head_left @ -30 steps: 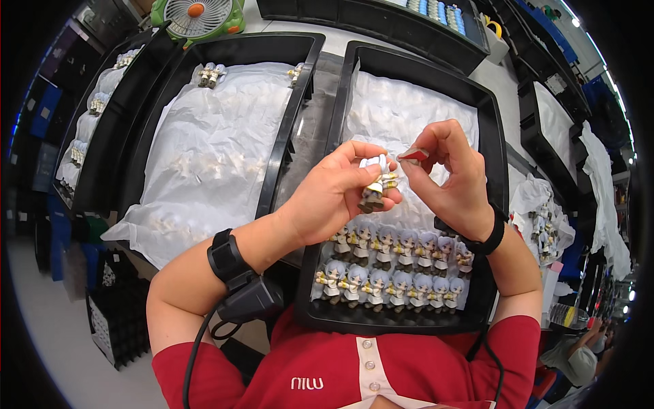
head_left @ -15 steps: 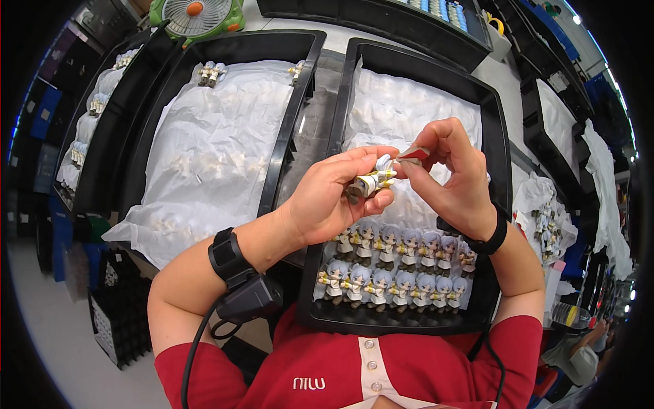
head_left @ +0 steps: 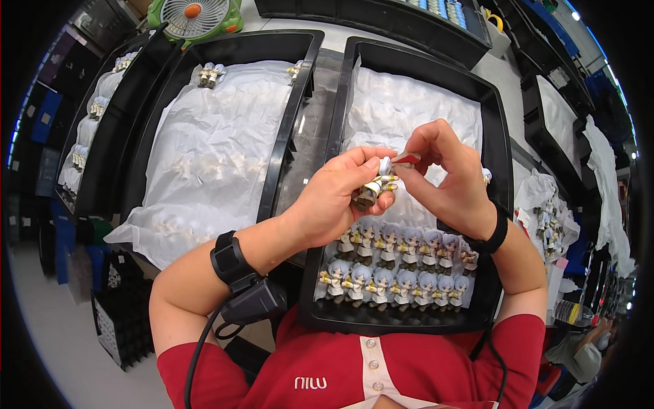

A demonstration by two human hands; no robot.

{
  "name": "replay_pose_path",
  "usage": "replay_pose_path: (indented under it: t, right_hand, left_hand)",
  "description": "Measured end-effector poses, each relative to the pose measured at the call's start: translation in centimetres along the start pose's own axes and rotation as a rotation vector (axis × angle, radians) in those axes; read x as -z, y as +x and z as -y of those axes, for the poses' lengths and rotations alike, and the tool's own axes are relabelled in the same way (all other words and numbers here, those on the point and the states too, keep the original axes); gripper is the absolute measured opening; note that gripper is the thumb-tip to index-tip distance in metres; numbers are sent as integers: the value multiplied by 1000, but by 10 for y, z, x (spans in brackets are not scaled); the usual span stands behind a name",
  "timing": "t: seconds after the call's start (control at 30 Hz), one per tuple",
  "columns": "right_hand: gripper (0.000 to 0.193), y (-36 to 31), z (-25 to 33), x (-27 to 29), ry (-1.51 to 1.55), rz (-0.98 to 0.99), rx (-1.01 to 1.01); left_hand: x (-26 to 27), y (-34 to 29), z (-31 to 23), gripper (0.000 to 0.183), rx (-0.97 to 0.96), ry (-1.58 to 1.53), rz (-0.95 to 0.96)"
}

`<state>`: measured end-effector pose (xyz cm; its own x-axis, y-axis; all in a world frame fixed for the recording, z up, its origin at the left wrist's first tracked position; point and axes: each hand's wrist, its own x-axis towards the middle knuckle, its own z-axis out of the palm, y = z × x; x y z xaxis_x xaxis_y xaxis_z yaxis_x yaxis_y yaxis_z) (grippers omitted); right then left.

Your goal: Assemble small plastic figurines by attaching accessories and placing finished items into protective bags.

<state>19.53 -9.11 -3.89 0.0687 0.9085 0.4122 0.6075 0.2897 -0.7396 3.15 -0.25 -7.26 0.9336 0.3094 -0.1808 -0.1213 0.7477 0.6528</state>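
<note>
My left hand (head_left: 334, 194) is closed around a small figurine (head_left: 377, 187) with pale blue-grey hair, a white and yellow outfit and brown boots. The figurine leans, its head end toward my right hand and its boots toward me. Between thumb and fingertips, my right hand (head_left: 453, 184) pinches a small folded strip (head_left: 407, 159), red on one face and grey-brown on the other. The strip's edge is at the figurine's head; fingers hide whether the two touch. Below my hands, rows of similar figurines (head_left: 381, 288) lie in a black tray (head_left: 501, 123).
White wrapping sheet (head_left: 415, 95) covers the tray's far part. A second black tray (head_left: 272, 184) at the left holds a white sheet (head_left: 211, 150) and a few figurines (head_left: 212, 73). A green fan (head_left: 194, 17) stands behind. Wrapped figurines (head_left: 547, 218) lie at the right.
The figurine has turned in my left hand, its boots now pointing more toward me. My right hand and the strip have shifted slightly left and down.
</note>
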Motion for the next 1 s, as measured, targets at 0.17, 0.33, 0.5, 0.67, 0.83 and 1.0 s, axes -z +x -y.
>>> replay_pose_path:
  t: [0.17, 0.33, 0.5, 0.67, 0.83, 1.0]
  right_hand:
    - [22, 7, -14, 2, -42, -89, -86]
    - [22, 4, -32, 6, -158, 76, -93]
    - [34, -1, -34, 7, -375, 194, -17]
    - [37, -2, -28, 6, -379, 71, 107]
    - [20, 4, -12, 4, 52, 0, -41]
    - [12, 0, -11, -1, 160, 33, -108]
  left_hand:
    - [-8, -5, -6, 32, 37, -74, -12]
    - [-7, -3, -9, 45, 81, -86, 1]
    - [-7, -3, -7, 45, 63, -120, -26]
    - [-4, -3, -6, 41, 24, -174, -17]
    - [-7, -2, -5, 32, -121, -38, -90]
    - [-6, -5, -3, 29, -161, 152, -73]
